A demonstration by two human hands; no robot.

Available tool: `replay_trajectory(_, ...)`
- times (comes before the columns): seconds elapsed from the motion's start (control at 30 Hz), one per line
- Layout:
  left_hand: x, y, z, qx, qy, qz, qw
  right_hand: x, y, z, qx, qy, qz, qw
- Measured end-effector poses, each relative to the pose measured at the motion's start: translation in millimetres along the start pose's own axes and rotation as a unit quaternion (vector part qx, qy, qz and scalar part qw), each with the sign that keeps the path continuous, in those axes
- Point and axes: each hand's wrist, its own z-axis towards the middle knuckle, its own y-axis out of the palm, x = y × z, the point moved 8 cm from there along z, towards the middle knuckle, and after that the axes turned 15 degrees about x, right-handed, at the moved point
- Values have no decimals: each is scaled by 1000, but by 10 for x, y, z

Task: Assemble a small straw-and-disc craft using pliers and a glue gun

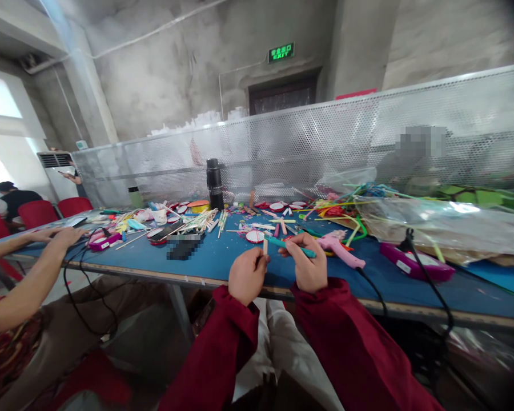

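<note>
My left hand (247, 275) is closed, pinching a short pale flat stick (265, 246) upright between thumb and fingers. My right hand (307, 264) grips a slim teal pen-like tool (289, 246), its tip pointing left at the top of the stick. Whether that tip touches the stick I cannot tell. Just behind the hands lies a round white disc with a red rim (255, 236). A pink glue gun (340, 249) rests on the table right beside my right hand, its black cord running off the front edge.
On the blue table (223, 267) are a purple power strip (416, 262), a plastic-covered pile (445, 225), a black thermos (215, 184) and scattered paper sticks (203, 221). A perforated metal screen (274, 151) stands behind. At left, another person's hands (62, 237) rest near a second purple strip (104, 241).
</note>
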Motion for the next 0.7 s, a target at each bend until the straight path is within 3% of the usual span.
replay_trajectory(0.7,10,-8,-1,-1,4,3,1000,9,-13,5,10,2,-3,1000)
